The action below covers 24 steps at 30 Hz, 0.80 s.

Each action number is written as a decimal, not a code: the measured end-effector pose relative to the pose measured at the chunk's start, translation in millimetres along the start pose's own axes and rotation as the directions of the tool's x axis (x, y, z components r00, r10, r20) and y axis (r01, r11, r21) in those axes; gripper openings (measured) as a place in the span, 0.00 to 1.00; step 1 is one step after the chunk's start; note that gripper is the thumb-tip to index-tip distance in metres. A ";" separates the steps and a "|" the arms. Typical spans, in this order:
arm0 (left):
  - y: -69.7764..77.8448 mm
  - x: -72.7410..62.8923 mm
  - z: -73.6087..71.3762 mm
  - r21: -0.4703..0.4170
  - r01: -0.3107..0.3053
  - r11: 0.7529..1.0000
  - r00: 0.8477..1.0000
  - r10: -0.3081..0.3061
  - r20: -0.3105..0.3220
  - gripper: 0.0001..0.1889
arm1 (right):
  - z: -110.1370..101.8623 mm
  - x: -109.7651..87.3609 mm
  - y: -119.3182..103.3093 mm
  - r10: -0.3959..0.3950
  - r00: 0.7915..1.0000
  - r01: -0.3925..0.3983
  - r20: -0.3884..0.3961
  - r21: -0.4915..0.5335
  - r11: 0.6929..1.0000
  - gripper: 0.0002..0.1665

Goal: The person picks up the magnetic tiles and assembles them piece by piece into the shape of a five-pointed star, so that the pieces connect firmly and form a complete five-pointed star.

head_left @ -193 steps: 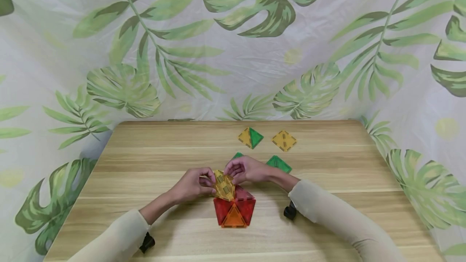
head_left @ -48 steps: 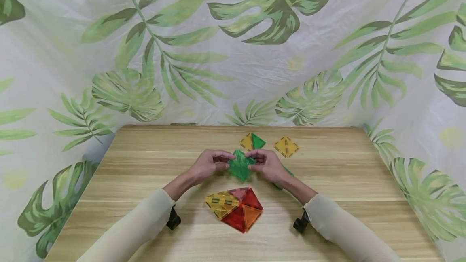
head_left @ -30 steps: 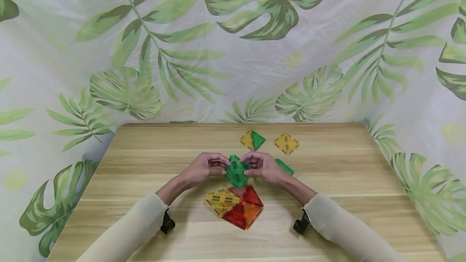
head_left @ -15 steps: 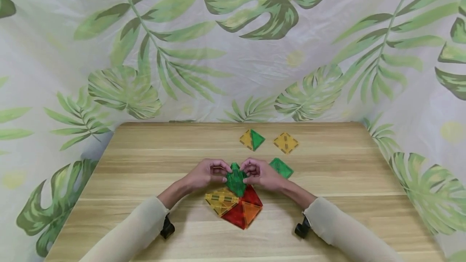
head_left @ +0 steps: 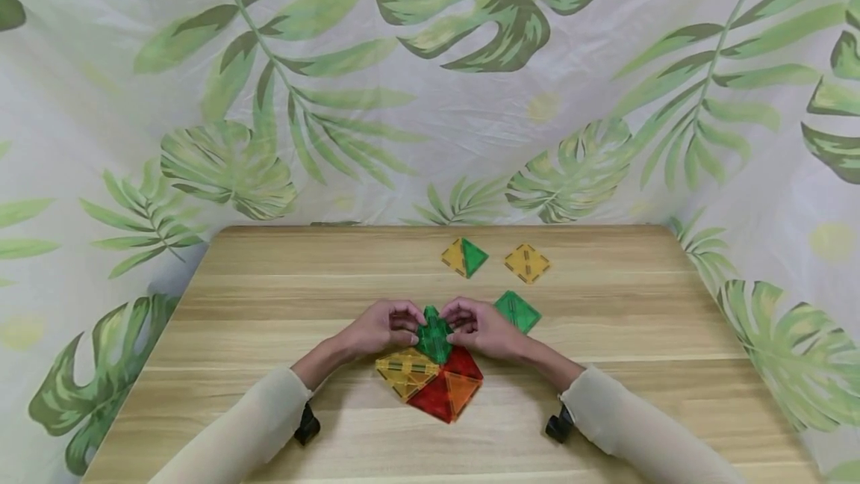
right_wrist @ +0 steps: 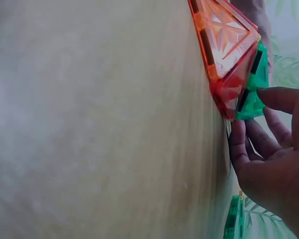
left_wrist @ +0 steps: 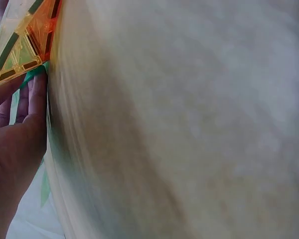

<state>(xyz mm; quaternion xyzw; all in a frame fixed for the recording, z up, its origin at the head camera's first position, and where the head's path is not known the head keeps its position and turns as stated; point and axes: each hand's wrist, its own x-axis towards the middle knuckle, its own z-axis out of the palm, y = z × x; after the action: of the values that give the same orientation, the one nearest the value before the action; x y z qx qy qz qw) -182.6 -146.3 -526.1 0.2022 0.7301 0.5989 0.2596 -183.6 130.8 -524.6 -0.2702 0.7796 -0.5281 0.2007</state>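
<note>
My left hand [head_left: 379,329] and right hand [head_left: 482,329] pinch a pair of green translucent magnetic tiles [head_left: 435,340] from either side, thumbs on the near face. These tiles are tilted over the far side of a low build of triangular magnetic tiles. Yellow tiles [head_left: 405,370] make up its left part, sloping red tiles [head_left: 430,399] the front and right, with an orange triangle tile [head_left: 463,391] at the front right. In the right wrist view, the green tile [right_wrist: 254,94] meets the red one edge to edge. The pink-red far tile is hidden behind the green pair.
Beyond the hands lie a yellow-and-green tile pair [head_left: 464,257] and a yellow pair [head_left: 528,264]. Another green pair [head_left: 518,312] lies just past my right hand. The wooden table [head_left: 282,267] ends at a leaf-print cloth [head_left: 376,140] behind.
Earlier both hands held yellow tiles, which now sit at the build's left. Since then the hands have folded the green pair and brought it nearer, down onto the build's far side.
</note>
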 end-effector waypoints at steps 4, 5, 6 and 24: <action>-0.1 -2.3 -3.4 0.026 -0.011 1.000 1.000 0.011 -0.014 0.14 | 2.3 -3.3 -0.9 -0.020 0.999 0.018 -0.040 -0.055 0.998 0.19; 0.2 -2.5 -4.6 0.036 -0.025 0.999 0.999 0.026 -0.022 0.14 | 3.1 -5.1 -2.1 -0.025 0.998 0.021 -0.058 -0.075 0.997 0.19; 1.1 -2.2 -5.6 0.044 -0.037 0.998 0.999 0.039 -0.033 0.14 | 3.8 -7.5 -3.5 -0.031 0.996 0.023 -0.080 -0.102 0.995 0.18; 29.9 35.8 9.5 0.218 -0.195 0.956 0.980 0.196 0.020 0.12 | 45.1 -66.3 -25.8 -0.196 0.944 0.002 -0.265 -0.590 0.807 0.39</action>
<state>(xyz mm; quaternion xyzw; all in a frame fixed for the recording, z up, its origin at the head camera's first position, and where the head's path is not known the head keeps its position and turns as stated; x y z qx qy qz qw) -205.2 -111.3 -503.1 0.3000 0.7685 0.5376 0.1745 -100.0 132.9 -515.0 -0.2719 0.9099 -0.3100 -0.0460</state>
